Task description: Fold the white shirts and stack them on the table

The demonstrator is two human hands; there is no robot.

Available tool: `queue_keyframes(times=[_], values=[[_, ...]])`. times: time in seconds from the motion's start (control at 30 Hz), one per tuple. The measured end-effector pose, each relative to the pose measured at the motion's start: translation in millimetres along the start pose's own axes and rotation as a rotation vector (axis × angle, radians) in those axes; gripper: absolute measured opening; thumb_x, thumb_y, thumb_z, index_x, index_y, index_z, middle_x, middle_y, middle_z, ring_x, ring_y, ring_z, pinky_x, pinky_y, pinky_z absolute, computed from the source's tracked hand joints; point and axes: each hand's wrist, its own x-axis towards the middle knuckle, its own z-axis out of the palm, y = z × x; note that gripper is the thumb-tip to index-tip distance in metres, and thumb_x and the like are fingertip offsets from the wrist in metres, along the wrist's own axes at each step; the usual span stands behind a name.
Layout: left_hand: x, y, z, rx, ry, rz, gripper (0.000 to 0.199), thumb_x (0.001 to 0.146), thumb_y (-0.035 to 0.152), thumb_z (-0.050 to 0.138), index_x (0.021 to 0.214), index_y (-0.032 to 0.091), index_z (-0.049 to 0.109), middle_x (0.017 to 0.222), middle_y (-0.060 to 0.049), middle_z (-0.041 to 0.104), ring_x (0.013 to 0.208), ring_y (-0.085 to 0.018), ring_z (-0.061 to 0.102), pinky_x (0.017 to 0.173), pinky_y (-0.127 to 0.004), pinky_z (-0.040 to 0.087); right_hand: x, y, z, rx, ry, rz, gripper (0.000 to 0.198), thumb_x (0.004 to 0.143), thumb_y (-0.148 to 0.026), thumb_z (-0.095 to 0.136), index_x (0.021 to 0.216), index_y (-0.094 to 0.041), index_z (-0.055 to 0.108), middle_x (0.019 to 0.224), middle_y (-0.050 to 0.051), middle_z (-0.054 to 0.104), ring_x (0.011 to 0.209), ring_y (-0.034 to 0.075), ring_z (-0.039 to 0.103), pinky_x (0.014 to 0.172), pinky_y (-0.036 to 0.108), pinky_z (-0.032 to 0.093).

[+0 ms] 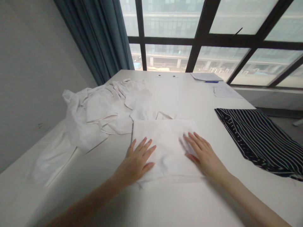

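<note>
A folded white garment (168,138) lies on the white table in front of me, roughly a rectangle, with some loose cloth bunched along its far edge. My left hand (139,159) rests on its left side, palm down and fingers spread. Over the right side is my right hand (201,153), fingers stretched out; whether all of them touch the cloth I cannot tell. Neither hand grips anything. To the left, a crumpled heap of white cloth (101,107) spreads across the table, reaching close to the folded garment.
A black cloth with white stripes (258,135) lies at the table's right edge. Papers (205,76) and a blue pen (211,82) are at the far right. Two small cable holes (174,76) sit near the back edge. Behind are a blue curtain (101,37) and windows.
</note>
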Motion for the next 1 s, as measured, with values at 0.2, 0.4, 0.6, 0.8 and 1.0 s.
queue_keyframes(times=[0.2, 0.4, 0.6, 0.8, 1.0], values=[[-13, 6, -12, -0.146, -0.124, 0.204, 0.071, 0.088, 0.057, 0.058, 0.148, 0.024, 0.039, 0.158, -0.013, 0.03, 0.147, -0.033, 0.023, 0.117, -0.052, 0.019, -10, -33, -4, 0.056, -0.184, -0.237, 0.063, 0.098, -0.052, 0.042, 0.153, -0.026, 0.029, 0.159, 0.007, 0.03, 0.147, 0.029, 0.023, 0.112, 0.052, 0.034], [-20, 6, -12, -0.155, -0.121, 0.246, 0.061, 0.089, 0.045, 0.061, 0.145, 0.028, 0.044, 0.157, -0.007, 0.034, 0.147, -0.03, 0.023, 0.119, -0.049, 0.015, -12, -27, -7, 0.096, -0.238, -0.305, 0.082, 0.087, -0.07, 0.046, 0.154, -0.024, 0.029, 0.16, 0.01, 0.024, 0.147, 0.034, 0.02, 0.111, 0.057, 0.032], [-15, 4, -8, -0.157, -0.073, 0.239, 0.047, 0.09, 0.033, 0.061, 0.136, 0.026, 0.053, 0.15, -0.007, 0.046, 0.144, -0.028, 0.031, 0.119, -0.048, 0.019, -8, -24, -4, 0.105, -0.226, -0.263, 0.066, 0.094, -0.054, 0.05, 0.151, -0.026, 0.035, 0.158, 0.008, 0.031, 0.146, 0.032, 0.024, 0.111, 0.056, 0.034], [-8, -6, -4, -0.207, 0.011, 0.24, 0.034, 0.094, 0.032, 0.057, 0.127, 0.025, 0.061, 0.14, -0.007, 0.057, 0.141, -0.025, 0.038, 0.117, -0.048, 0.024, -6, -13, -7, 0.179, -0.238, -0.218, 0.059, 0.093, -0.04, 0.056, 0.148, -0.024, 0.042, 0.155, 0.011, 0.038, 0.144, 0.03, 0.03, 0.112, 0.054, 0.034], [-14, -1, -10, -0.273, 0.013, 0.211, 0.028, 0.095, 0.03, 0.056, 0.122, 0.025, 0.063, 0.133, -0.005, 0.063, 0.138, -0.023, 0.043, 0.117, -0.048, 0.024, -19, 8, -24, 0.282, -0.237, -0.127, 0.048, 0.089, -0.024, 0.056, 0.137, -0.024, 0.055, 0.141, 0.011, 0.056, 0.134, 0.027, 0.047, 0.108, 0.05, 0.041]])
